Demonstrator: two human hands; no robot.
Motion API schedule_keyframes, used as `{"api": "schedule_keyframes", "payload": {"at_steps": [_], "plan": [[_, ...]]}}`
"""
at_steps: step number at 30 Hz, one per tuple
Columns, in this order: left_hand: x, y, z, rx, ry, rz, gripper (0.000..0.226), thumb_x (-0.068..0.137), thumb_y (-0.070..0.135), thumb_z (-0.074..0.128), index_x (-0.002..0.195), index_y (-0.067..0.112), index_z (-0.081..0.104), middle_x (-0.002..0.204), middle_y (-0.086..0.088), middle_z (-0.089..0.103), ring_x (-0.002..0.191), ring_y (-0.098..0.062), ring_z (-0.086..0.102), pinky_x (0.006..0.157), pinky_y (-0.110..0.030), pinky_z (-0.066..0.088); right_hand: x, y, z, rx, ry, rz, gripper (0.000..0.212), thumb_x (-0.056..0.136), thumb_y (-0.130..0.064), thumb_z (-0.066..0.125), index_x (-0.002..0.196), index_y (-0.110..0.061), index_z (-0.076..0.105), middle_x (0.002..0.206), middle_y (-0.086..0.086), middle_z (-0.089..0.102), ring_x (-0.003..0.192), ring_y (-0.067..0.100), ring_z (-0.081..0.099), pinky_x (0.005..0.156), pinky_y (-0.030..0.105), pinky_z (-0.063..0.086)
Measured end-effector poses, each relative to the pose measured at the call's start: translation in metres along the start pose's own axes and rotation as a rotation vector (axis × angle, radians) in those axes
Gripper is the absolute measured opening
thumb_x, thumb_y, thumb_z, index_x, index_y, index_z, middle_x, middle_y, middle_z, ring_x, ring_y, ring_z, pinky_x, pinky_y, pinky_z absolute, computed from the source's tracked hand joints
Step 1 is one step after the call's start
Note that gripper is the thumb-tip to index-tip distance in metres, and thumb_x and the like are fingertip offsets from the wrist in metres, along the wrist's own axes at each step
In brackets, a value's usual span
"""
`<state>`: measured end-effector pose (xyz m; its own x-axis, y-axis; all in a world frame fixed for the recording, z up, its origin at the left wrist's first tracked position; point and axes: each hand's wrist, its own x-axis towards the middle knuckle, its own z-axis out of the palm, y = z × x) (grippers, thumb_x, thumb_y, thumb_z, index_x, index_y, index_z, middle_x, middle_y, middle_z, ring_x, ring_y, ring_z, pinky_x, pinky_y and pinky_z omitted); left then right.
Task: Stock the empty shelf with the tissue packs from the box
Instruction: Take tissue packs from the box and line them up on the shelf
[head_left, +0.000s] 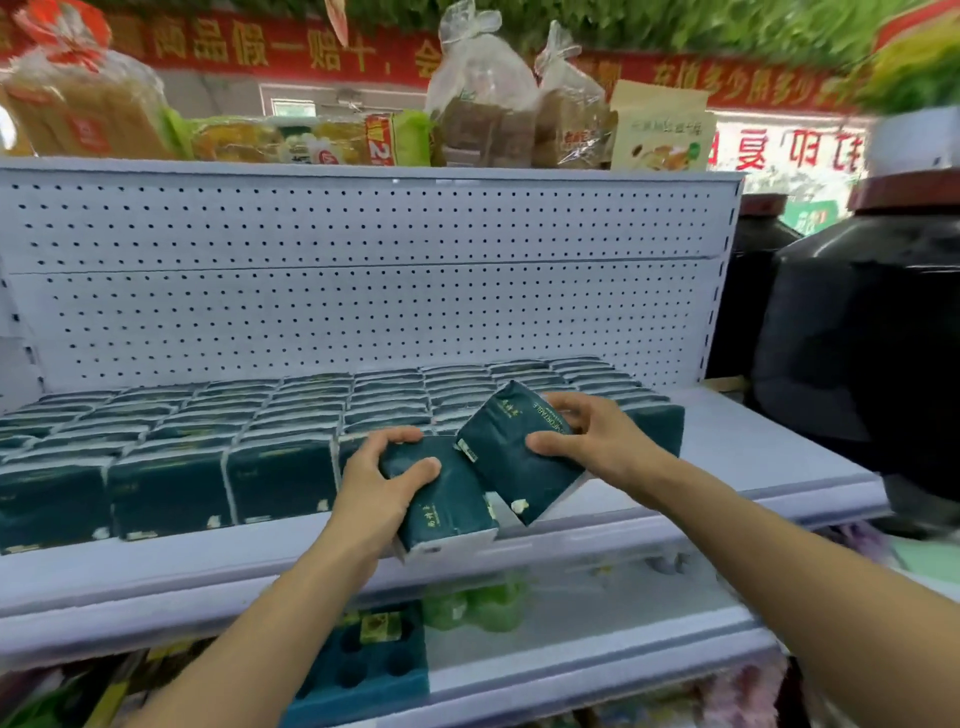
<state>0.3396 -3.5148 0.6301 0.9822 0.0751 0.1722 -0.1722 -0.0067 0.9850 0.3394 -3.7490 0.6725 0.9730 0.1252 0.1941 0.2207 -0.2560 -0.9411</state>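
Up front, each hand grips one dark-green tissue pack; right pack seemingly reads "COMFORTABLE".

Top ledge: bagged bread loaves at left, flat snack packs mid, two clear tied bags of brown cakes, a cream carton at right. Red banner with yellow characters behind. Large dark jars just right of the unit. Lower tier: blue box with round holes, green packs behind it
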Motion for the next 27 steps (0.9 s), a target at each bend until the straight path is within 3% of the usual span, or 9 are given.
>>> {"api": "schedule_keyframes", "payload": {"at_steps": [2, 5, 10, 13, 16, 19, 22, 24, 27], "plan": [[0.006, -0.002, 0.023, 0.016, -0.047, 0.044, 0.035, 0.089, 0.015, 0.072, 0.113, 0.036, 0.06, 0.116, -0.003, 0.061, 0.075, -0.01, 0.07, 0.056, -0.026, 0.057, -0.002, 0.005, -0.026, -0.002, 0.044, 0.018, 0.03, 0.084, -0.005, 0.073, 0.112, -0.013, 0.065, 0.096, 0.002, 0.076, 0.086, 0.017, 0.073, 0.071, 0.025, 0.058], [0.013, -0.006, 0.049, 0.059, -0.089, 0.061, 0.05, 0.087, 0.02, 0.075, 0.12, 0.05, 0.052, 0.131, 0.0, 0.052, 0.096, -0.015, 0.066, 0.074, -0.035, 0.061, -0.003, 0.011, -0.055, -0.032, 0.08, 0.041, 0.026, 0.084, -0.004, 0.074, 0.107, -0.014, 0.067, 0.097, 0.005, 0.076, 0.086, 0.018, 0.073, 0.073, 0.028, 0.059], [0.021, -0.007, 0.063, 0.047, -0.118, 0.035, 0.048, 0.086, 0.019, 0.074, 0.12, 0.045, 0.052, 0.125, -0.003, 0.056, 0.097, -0.02, 0.067, 0.078, -0.041, 0.061, 0.0, 0.022, -0.074, -0.079, 0.121, 0.036, 0.024, 0.083, -0.004, 0.073, 0.105, -0.011, 0.069, 0.094, 0.003, 0.076, 0.086, 0.02, 0.073, 0.075, 0.032, 0.059], [0.024, -0.006, 0.057, 0.063, -0.128, 0.045, 0.044, 0.086, 0.017, 0.074, 0.118, 0.04, 0.055, 0.119, -0.002, 0.059, 0.092, -0.018, 0.067, 0.073, -0.035, 0.061, 0.002, 0.024, -0.07, -0.121, 0.141, 0.025, 0.023, 0.083, -0.004, 0.073, 0.105, -0.012, 0.068, 0.093, 0.003, 0.075, 0.084, 0.018, 0.073, 0.071, 0.028, 0.058], [0.024, -0.003, 0.046, 0.064, -0.167, 0.03, 0.042, 0.088, 0.016, 0.073, 0.12, 0.035, 0.055, 0.111, 0.0, 0.061, 0.084, -0.014, 0.068, 0.059, -0.024, 0.056, 0.003, 0.024, -0.072, -0.332, 0.143, -0.025, 0.02, 0.082, -0.005, 0.075, 0.099, -0.012, 0.067, 0.093, 0.007, 0.074, 0.086, 0.021, 0.071, 0.077, 0.03, 0.057], [0.026, 0.001, 0.039, 0.076, -0.219, 0.02, 0.043, 0.088, 0.016, 0.072, 0.122, 0.033, 0.053, 0.108, 0.001, 0.061, 0.082, -0.012, 0.067, 0.054, -0.019, 0.053, 0.003, 0.027, -0.084, -0.527, 0.158, -0.031, 0.019, 0.08, -0.002, 0.075, 0.093, -0.012, 0.065, 0.09, 0.008, 0.071, 0.082, 0.026, 0.067, 0.074, 0.034, 0.055], [0.03, 0.004, 0.044, 0.09, -0.259, 0.019, 0.043, 0.088, 0.017, 0.073, 0.122, 0.034, 0.053, 0.11, 0.002, 0.06, 0.087, -0.014, 0.067, 0.057, -0.02, 0.054, 0.001, 0.037, -0.104, -0.713, 0.214, 0.023, 0.029, 0.079, -0.003, 0.072, 0.096, -0.024, 0.065, 0.094, 0.002, 0.068, 0.08, 0.024, 0.065, 0.07, 0.041, 0.059], [0.032, 0.004, 0.054, 0.08, -0.282, 0.017, 0.044, 0.087, 0.016, 0.073, 0.122, 0.034, 0.053, 0.113, 0.001, 0.059, 0.09, -0.015, 0.067, 0.058, -0.02, 0.055, -0.001, 0.046, -0.116, -0.847, 0.246, 0.06, 0.036, 0.077, -0.007, 0.069, 0.093, -0.037, 0.062, 0.1, -0.002, 0.064, 0.087, 0.023, 0.061, 0.078, 0.047, 0.055], [0.035, 0.002, 0.078, 0.082, -0.309, 0.032, 0.044, 0.087, 0.014, 0.072, 0.122, 0.032, 0.053, 0.111, 0.001, 0.06, 0.088, -0.012, 0.065, 0.055, -0.016, 0.052, -0.001, 0.061, -0.133, -0.942, 0.215, 0.089, 0.038, 0.075, -0.008, 0.065, 0.091, -0.042, 0.058, 0.104, 0.0, 0.058, 0.098, 0.025, 0.054, 0.085, 0.049, 0.049]]}}
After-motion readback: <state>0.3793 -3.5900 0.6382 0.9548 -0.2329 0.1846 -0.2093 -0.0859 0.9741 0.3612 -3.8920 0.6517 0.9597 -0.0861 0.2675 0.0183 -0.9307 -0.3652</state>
